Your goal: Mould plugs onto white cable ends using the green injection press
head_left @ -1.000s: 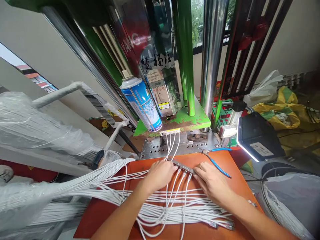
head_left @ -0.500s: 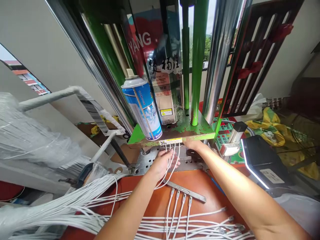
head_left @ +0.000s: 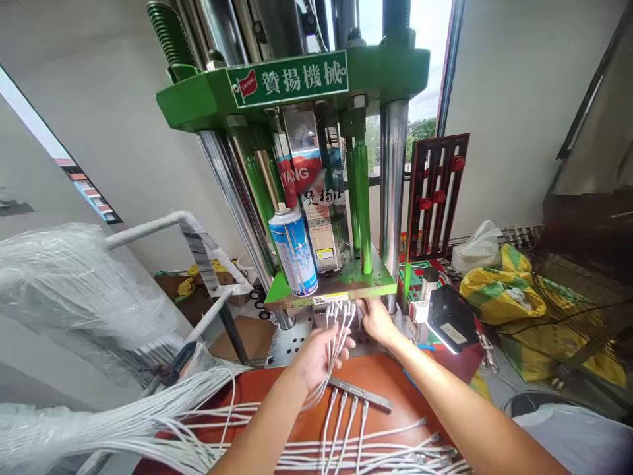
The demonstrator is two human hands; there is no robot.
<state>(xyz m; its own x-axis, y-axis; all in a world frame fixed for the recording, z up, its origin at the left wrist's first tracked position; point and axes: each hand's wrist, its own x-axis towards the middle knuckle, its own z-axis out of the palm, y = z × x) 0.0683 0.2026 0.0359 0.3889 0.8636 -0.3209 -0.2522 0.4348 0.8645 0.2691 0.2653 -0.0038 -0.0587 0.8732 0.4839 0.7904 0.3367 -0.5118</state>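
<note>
Near the centre of the frame, my left hand (head_left: 316, 359) was curled around a few white cables (head_left: 340, 340), whose upper ends showed just below the front edge of the green press plate (head_left: 356, 290). My right hand (head_left: 376, 321) reached in at that edge, just right of the cables; its fingertips were hidden, so I could not tell what they gripped. Below my hands, a metal bar (head_left: 363, 396) lay slantwise on the orange tabletop (head_left: 380, 373), with more white leads (head_left: 341, 419) running from it toward the bottom of the frame. A blue spray can (head_left: 295, 257) stood upright on the plate, left of centre.
</note>
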